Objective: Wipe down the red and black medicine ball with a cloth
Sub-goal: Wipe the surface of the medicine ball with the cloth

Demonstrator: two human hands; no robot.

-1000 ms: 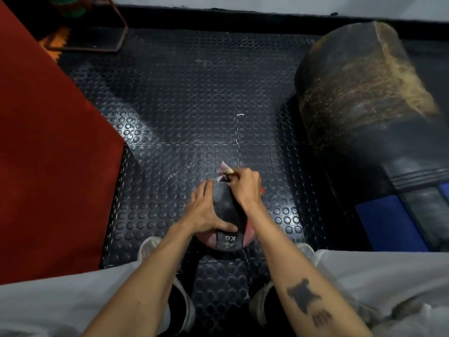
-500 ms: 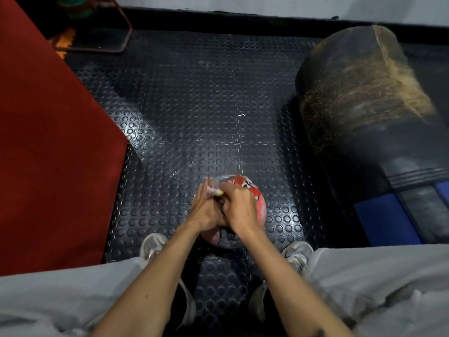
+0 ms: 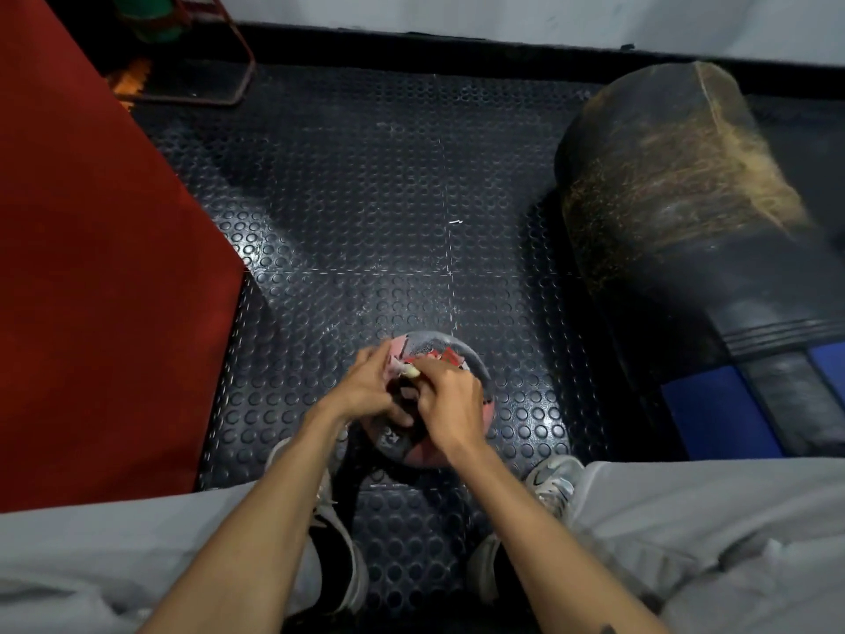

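**Both hands on the ball, cloth between them**

Here we look straight down at the medicine ball (image 3: 436,395), red and black, sitting on the studded black floor mat (image 3: 366,199) just ahead of our two shoes. Our left hand (image 3: 366,391) rests on the ball's left side with its fingers curved over the surface, steadying it. Our right hand (image 3: 450,404) lies on top of the ball, its fingers curled around a small pale cloth (image 3: 404,369); only a crumpled bit of the cloth peeks out between the two hands, near the top of the ball. The hands sit close together, almost touching. White lettering shows on a black panel on the near side of the ball, too blurred for us to read. Our grey trouser legs (image 3: 708,519) fill the bottom of the view. To the left lies a red mat (image 3: 91,267), its edge near the ball but apart from it. To the right a worn black punching bag (image 3: 686,221) lies on the floor, with a blue band at its near end
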